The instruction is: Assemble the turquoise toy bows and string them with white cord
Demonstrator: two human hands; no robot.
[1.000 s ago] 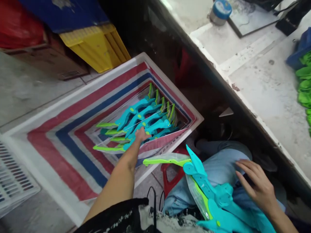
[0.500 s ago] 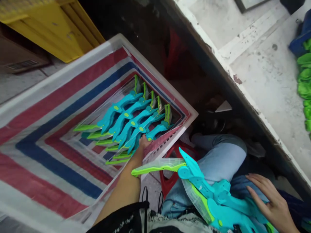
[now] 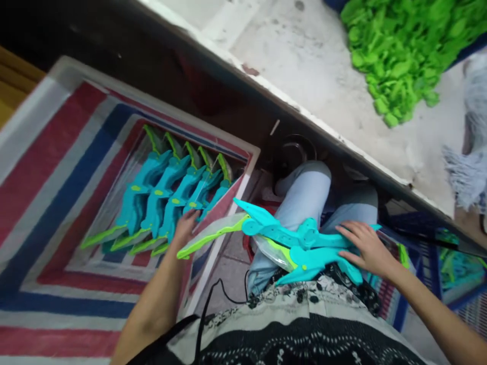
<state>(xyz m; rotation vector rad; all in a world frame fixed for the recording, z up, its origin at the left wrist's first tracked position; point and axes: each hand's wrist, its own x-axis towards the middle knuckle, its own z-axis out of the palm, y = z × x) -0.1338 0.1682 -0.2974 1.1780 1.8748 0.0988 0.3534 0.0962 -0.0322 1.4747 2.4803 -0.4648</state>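
My left hand [image 3: 185,228] reaches over the side of the lined crate [image 3: 218,223]. Its fingers are curled at the near end of a row of toy bows [image 3: 155,192], turquoise plastic with lime-green limbs. Part of that grip is hidden by the bows. Across my lap lie more turquoise bow pieces [image 3: 281,233], with lime limbs and clear plastic film; whether this is one bow or two overlapping I cannot tell. My right hand [image 3: 367,248] closes on their right end, fingers over the upper turquoise part and thumb below.
A white worktable [image 3: 289,66] with a chipped edge runs diagonally above my knees, bearing a heap of lime-green plastic parts [image 3: 403,56]. White strings [image 3: 472,132] hang at its right. A blue basket [image 3: 429,263] with turquoise and green pieces stands low on the right.
The view has swung right, bringing more of the table and green heap into sight. My right hand, earlier apart from the lap pieces, now grips them. My left hand stays at the bows in the crate.
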